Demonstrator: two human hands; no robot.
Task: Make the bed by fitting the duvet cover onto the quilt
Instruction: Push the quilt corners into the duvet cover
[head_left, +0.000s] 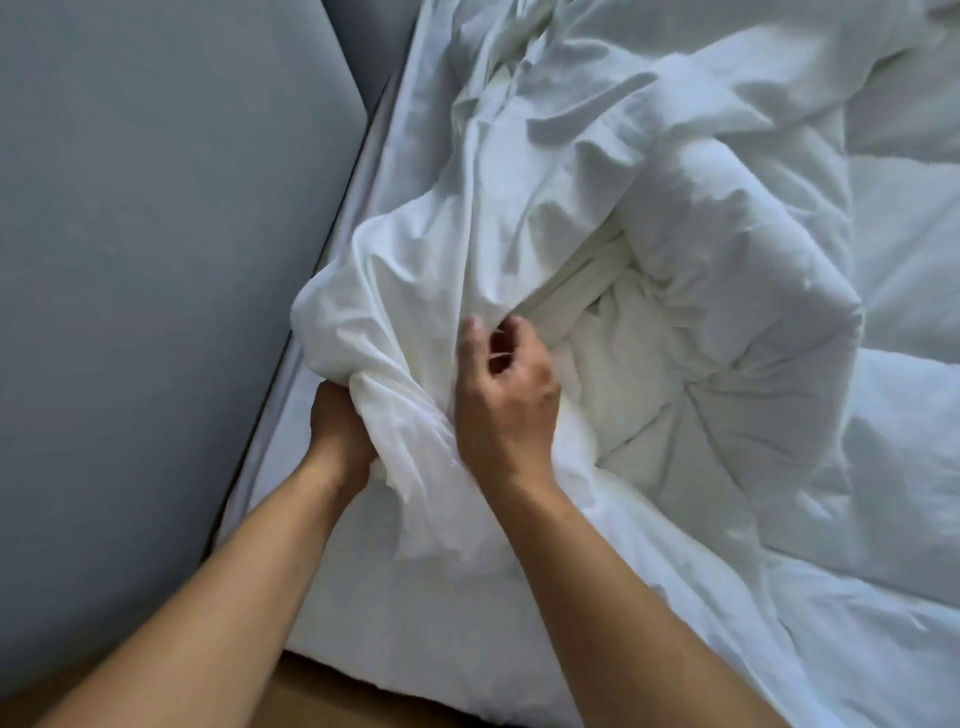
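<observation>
While the left hand (340, 431) grips a bunched fold of the duvet cover (415, 291) from beneath, the right hand (506, 400) pinches the same cloth from above, just beside it at the bed's (311, 597) left edge. Beyond and right of both hands the puffy quilt (727, 364) lies heaped, crowding that side. Left of the hands, a grey padded panel (156, 260) runs close along the mattress, leaving only a narrow gap.

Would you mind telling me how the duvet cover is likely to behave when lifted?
Probably floppy: the duvet cover bunches into soft folds where the left hand grips it. Likely light, since its thin, creased fabric drapes over the puffier quilt.
</observation>
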